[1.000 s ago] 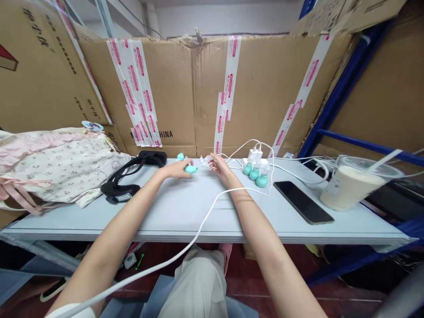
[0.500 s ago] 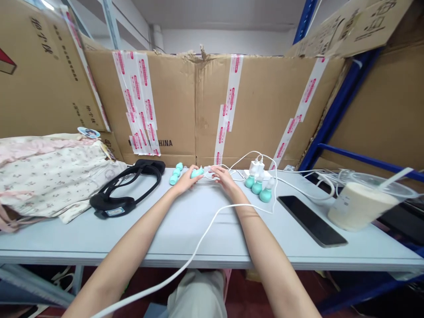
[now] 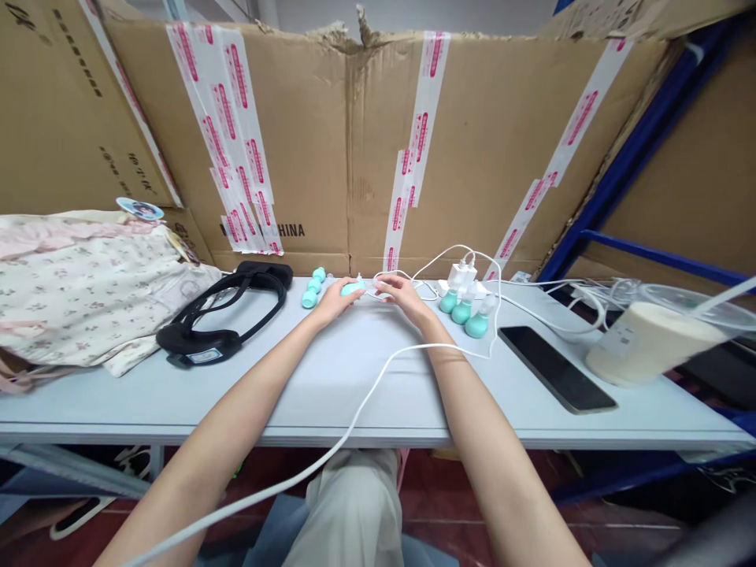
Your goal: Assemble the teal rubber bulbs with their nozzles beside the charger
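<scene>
My left hand point(image 3: 335, 302) is closed around a small teal squeeze bulb point(image 3: 353, 288) with a narrow tip, near the back of the table. Opposite it, my right hand point(image 3: 405, 299) has its fingers bent together at a small clear cap-like piece point(image 3: 372, 286), which lies close to the bulb's end. Whether the two pieces touch is too small to tell. Left of my left hand stand several teal bulbs point(image 3: 310, 298) in a row. To the right of my right hand are three teal bulbs point(image 3: 476, 326) with clear tops.
A white cable point(image 3: 378, 386) crosses over my right forearm. White chargers point(image 3: 461, 276) sit at the back. A phone point(image 3: 557, 368) and a tilted-looking drink cup point(image 3: 646, 346) are on the right; a black headset point(image 3: 221, 331) and floral cloth bag point(image 3: 88, 291) on the left. Cardboard point(image 3: 307, 142) walls the back.
The view has tipped downward, so the table appears higher in the picture. Both hands keep their places at the bulb and the clear piece, with only slight finger movement.
</scene>
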### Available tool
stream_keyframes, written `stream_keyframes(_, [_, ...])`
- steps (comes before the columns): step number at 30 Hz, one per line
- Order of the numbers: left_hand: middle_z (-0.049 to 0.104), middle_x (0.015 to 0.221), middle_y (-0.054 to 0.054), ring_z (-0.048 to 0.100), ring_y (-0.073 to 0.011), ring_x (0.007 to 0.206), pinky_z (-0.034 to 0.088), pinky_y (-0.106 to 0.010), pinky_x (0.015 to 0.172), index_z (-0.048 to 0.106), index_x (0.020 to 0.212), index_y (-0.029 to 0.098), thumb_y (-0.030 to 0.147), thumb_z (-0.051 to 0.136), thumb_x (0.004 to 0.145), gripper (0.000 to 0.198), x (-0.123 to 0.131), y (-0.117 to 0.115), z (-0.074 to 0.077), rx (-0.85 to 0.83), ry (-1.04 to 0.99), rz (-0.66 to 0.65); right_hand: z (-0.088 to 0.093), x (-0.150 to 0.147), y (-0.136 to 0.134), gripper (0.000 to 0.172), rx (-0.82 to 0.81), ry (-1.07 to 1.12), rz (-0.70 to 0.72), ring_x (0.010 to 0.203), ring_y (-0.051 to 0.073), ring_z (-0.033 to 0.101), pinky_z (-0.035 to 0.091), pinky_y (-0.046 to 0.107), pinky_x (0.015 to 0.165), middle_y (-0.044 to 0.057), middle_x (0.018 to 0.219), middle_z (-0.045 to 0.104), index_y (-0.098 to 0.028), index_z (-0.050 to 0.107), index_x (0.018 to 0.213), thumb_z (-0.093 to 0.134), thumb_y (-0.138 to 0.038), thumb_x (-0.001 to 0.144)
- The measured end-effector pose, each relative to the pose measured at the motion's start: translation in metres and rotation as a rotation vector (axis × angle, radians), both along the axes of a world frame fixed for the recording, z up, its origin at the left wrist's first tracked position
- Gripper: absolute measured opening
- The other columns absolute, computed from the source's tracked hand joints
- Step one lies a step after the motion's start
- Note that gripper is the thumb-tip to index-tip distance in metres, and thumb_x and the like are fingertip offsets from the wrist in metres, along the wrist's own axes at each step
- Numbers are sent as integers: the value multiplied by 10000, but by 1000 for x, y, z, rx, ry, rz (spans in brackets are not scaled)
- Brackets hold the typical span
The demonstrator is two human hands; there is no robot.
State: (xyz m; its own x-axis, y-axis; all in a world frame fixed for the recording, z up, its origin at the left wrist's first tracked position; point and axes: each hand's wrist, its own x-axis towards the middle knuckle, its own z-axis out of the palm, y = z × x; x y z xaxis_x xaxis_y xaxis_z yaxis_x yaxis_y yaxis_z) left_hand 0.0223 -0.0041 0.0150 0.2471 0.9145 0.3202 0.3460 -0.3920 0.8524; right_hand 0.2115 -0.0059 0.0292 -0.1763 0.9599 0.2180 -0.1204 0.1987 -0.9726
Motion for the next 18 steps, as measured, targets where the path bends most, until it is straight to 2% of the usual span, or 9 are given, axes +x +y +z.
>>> stream_keyframes(2, [625, 717, -16, 525, -118, 558, 409, -231, 534, 613, 1015, 142, 541, 593, 751, 479, 0, -3, 2, 50, 52, -12, -2, 0, 1, 369, 14, -44, 20, 677, 106, 595, 484, 210, 544, 16, 857, 636, -185, 665, 800, 805, -383, 522])
stream_keyframes(4, [675, 861, -58, 597, -167, 745, 454, -262, 693, 638, 980, 134, 523, 590, 760, 449, -1, -6, 3, 126, 99, -17, -4, 0, 3, 374, 54, -89, 21, 645, 103, 582, 486, 212, 520, 17, 829, 638, -177, 671, 782, 811, -384, 503])
stream_keyframes(6, [688, 976, -78, 608, -208, 898, 443, -290, 816, 654, 973, 134, 507, 595, 759, 435, -1, -6, 2, 176, 134, -8, -5, 1, 5, 363, 97, -138, 25, 628, 106, 577, 485, 214, 496, 20, 794, 638, -169, 683, 763, 812, -379, 495])
stream_keyframes(11, [713, 894, -67, 627, -229, 853, 449, -307, 794, 689, 895, 140, 504, 589, 755, 403, 2, -4, -3, 167, 223, 27, -4, 6, 5, 291, 147, -230, 55, 578, 109, 572, 479, 218, 468, 15, 687, 626, -156, 707, 715, 797, -343, 511])
stream_keyframes(18, [718, 954, -95, 634, -267, 907, 445, -331, 833, 705, 942, 155, 491, 601, 756, 397, 4, -10, -2, 189, 362, 98, -6, 4, 5, 251, 137, -321, 42, 520, 92, 533, 464, 226, 487, 17, 635, 645, -136, 733, 710, 784, -294, 523])
